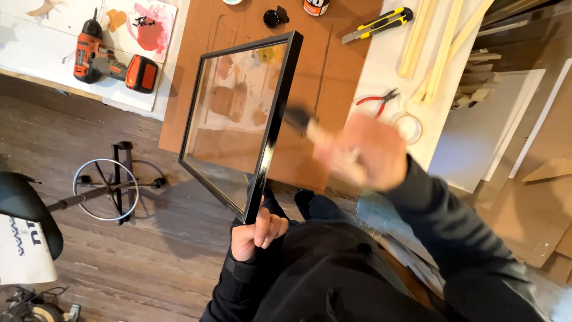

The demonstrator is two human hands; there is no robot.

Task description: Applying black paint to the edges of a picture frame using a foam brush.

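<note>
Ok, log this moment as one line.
left hand: grips black frame at bottom corner, frame upright | right hand: blurred, holds brush at frame edge | pliers, utility knife on bench

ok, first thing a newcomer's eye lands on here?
The black picture frame, held up on edge mid-view with its glass reflecting the bench; the left hand grips its lower corner. Right beside it, the blurred right hand holds a brush against the frame's edge. The orange cordless drill lies on the white board top left.

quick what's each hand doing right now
Left hand: closed on the black picture frame's lower corner.
Right hand: closed on a brush, blurred.
</note>
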